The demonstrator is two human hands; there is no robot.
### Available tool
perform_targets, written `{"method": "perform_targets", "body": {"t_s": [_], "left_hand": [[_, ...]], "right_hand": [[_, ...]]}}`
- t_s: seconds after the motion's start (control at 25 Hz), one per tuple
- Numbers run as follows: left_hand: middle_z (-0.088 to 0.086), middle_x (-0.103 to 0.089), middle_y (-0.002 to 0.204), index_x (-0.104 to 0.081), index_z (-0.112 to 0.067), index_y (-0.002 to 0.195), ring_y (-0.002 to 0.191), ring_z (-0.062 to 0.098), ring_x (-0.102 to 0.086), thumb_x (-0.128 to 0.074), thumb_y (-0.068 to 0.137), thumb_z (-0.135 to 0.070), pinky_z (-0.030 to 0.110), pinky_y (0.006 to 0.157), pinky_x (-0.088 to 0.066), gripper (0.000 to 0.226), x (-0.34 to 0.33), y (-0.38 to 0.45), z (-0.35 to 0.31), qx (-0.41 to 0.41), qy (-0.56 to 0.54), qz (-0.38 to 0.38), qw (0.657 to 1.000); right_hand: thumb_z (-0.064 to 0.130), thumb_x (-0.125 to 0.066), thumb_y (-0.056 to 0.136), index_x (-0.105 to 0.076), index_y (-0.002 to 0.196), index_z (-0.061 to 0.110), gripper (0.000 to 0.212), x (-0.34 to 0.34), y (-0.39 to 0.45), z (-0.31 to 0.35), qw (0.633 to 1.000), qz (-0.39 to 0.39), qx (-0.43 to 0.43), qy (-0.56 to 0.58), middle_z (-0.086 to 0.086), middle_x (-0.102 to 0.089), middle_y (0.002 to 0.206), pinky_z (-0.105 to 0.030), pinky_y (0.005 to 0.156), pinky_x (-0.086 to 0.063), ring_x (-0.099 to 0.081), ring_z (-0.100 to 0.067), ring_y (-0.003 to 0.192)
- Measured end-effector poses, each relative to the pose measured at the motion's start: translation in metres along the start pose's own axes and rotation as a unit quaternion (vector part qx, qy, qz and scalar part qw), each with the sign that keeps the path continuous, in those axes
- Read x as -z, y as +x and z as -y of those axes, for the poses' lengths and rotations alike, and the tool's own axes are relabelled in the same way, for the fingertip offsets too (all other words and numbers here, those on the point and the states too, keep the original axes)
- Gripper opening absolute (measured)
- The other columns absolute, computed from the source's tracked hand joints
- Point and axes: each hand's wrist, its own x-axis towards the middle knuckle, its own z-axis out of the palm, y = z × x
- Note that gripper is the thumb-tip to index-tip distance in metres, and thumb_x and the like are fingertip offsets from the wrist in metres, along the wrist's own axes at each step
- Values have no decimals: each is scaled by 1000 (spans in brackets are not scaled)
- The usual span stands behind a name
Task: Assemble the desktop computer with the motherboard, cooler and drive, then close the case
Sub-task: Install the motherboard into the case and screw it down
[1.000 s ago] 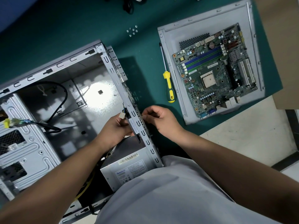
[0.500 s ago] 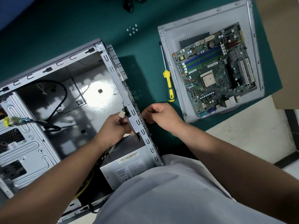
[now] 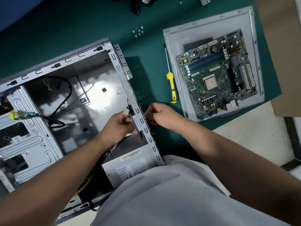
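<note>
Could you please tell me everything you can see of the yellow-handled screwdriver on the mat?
The screwdriver has a yellow handle with a black grip band and a slim, dark metal shaft. It lies flat on the green mat, handle toward the person and tip pointing away. It sits between the open computer case and the grey side panel that carries the motherboard, running along the panel's left edge. Neither hand touches it; whether the shaft touches the panel cannot be told.
</note>
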Motion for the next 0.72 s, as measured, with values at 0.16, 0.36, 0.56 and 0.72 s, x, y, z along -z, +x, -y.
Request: {"method": "perform_targets", "body": {"t_s": [0.16, 0.36, 0.56, 0.72], "left_hand": [[35, -70, 107, -60, 17, 112, 93, 31, -69, -65, 88, 17, 50, 91, -57, 24, 1, 1, 2, 4, -10, -9, 1000], [41, -66, 106, -61, 17, 110, 94, 36, -66, -64, 87, 19, 56, 93, -53, 23, 0, 2, 2, 13, -19, -9, 1000], [34, -68, 104, -62, 15, 110, 94, 36, -65, -62, 87, 21, 53, 91, -54, 23, 0, 4, 5, 17, -29, -11, 999], [28, -70, 101, -63, 12, 109, 86, 27, -69, -64, 87, 19, 43, 84, -58, 23, 0, 5, 7, 21, -26, -12, 999]], "right_hand": [[38, -53, 104, -59, 85, 20, 26, -5, -2, -3, 996, -9, 31, -83, 3, -63, 71, -33, 64, -43, -54, -14, 65], [38, -46, 105, -60, 88, 16, 31, -11, -5, 0, 987, -50, 71, -137, -5, -68, 82, -34, 67, -46, -62, -21, 77], [33, -41, 107, -56, 82, 17, 33, -16, -8, 1, 981, -73, 93, -156, -12, -70, 84, -34, 63, -41, -63, -29, 76], [36, -42, 107, -55, 86, 17, 31, -20, -9, -1, 989, -65, 66, -118, -11, -69, 87, -34, 65, -42, -63, -30, 83]]}}
